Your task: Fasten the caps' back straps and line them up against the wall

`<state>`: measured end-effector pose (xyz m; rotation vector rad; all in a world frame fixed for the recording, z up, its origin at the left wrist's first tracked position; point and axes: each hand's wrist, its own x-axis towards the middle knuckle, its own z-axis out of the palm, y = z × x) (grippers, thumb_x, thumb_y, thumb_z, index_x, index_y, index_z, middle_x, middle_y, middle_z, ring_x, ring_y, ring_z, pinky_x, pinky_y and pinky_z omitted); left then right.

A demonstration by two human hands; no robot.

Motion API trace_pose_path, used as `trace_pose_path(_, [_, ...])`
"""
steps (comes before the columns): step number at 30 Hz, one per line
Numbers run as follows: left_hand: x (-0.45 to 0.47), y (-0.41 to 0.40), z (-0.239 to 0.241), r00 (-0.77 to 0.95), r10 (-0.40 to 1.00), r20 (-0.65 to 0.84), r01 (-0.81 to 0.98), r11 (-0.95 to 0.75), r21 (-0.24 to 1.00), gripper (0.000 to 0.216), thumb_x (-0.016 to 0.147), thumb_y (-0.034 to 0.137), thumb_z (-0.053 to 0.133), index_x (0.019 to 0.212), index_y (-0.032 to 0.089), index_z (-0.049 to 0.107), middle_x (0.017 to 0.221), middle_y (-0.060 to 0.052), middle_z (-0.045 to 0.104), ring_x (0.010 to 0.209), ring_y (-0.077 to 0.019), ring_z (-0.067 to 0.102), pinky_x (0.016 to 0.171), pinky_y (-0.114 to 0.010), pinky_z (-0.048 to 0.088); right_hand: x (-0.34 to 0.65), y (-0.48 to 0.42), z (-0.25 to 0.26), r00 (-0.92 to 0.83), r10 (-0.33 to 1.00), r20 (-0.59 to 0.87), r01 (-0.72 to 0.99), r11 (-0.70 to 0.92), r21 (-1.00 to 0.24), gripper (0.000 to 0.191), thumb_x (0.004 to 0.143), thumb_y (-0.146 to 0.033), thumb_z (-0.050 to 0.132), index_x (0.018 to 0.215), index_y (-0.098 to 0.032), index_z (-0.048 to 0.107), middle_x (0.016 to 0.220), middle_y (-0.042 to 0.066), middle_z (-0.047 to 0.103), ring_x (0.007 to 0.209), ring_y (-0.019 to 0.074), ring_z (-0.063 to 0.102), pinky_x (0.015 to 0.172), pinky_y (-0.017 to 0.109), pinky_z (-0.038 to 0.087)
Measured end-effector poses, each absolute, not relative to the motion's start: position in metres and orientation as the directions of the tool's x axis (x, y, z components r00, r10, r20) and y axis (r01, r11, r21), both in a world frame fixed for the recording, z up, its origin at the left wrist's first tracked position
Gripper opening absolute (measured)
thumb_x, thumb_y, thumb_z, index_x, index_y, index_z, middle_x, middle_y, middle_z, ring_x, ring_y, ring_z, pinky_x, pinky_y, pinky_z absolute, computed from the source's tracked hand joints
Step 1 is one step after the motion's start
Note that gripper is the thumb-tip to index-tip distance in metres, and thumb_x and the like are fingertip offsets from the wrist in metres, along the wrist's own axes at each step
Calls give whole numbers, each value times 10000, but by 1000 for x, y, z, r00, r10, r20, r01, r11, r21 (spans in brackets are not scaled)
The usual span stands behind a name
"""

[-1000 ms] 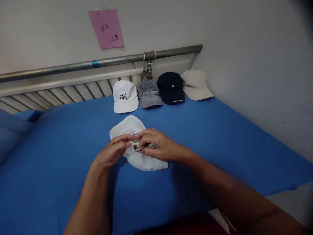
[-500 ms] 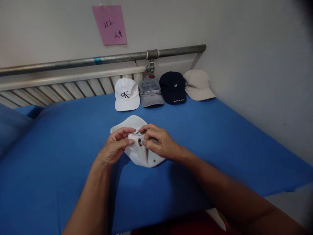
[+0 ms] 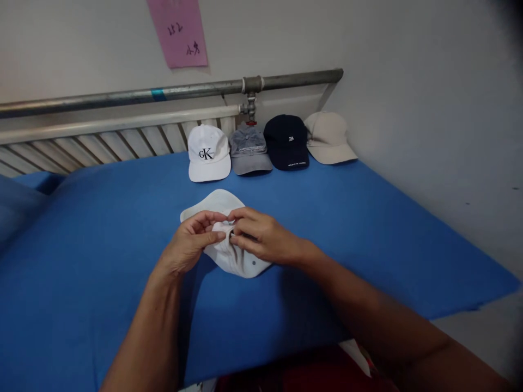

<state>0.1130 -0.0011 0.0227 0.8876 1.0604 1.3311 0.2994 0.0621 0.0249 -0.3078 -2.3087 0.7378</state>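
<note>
A white cap lies on the blue-covered table in front of me, its brim pointing away to the far left. My left hand pinches the fabric beside the cap's back opening between thumb and fingers. From the other side, my right hand has its fingers closed at the same opening, by the strap and the dark-edged eyelet. The fingertips of both hands almost meet there. My right fingers mostly cover the strap end and eyelet.
Along the back stand a white cap with letters, a grey cap, a black cap and a beige cap. Behind them run a radiator and a metal pipe. A wall rises on the right.
My right fingers have shifted slightly leftward over the eyelet, covering more of it. Both hands keep hold of the cap. The whole view has tilted down a little.
</note>
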Motion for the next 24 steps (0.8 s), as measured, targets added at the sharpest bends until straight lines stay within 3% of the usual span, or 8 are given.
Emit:
trace_pose_path(5, [114, -2, 25, -72, 995, -66, -304, 41, 952, 306, 559, 100, 844, 837, 175, 740, 815, 3, 699, 678, -71, 631, 619, -139, 522, 304, 66, 28, -724, 448, 525, -41, 731, -681, 21, 834, -190, 631, 822, -173, 627, 1063, 78, 609, 1035, 176, 602, 904, 331, 488])
trace_pose_path(11, [112, -4, 22, -81, 995, -50, -264, 27, 964, 292, 579, 102, 834, 841, 185, 738, 791, 9, 687, 658, -63, 610, 613, -140, 506, 304, 67, 30, -724, 454, 519, -55, 712, -700, 48, 843, -148, 591, 805, -175, 604, 888, 44, 640, 951, 167, 604, 855, 324, 488])
trace_pose_path(18, [112, -5, 25, -29, 999, -25, -201, 18, 979, 272, 603, 109, 818, 852, 173, 729, 844, -10, 691, 755, -99, 624, 669, -169, 500, 299, 61, 32, -739, 473, 480, -13, 703, -711, 23, 850, -186, 587, 834, -182, 572, 879, 32, 622, 861, 147, 581, 802, 299, 480])
trace_pose_path(24, [109, -7, 26, -66, 993, -96, -231, 78, 970, 277, 581, 128, 832, 828, 170, 712, 791, -6, 691, 656, -100, 622, 608, -197, 502, 308, 67, 40, -784, 539, 308, 83, 583, -808, 193, 797, -241, 671, 974, -170, 639, 926, 24, 643, 845, 144, 586, 748, 265, 454])
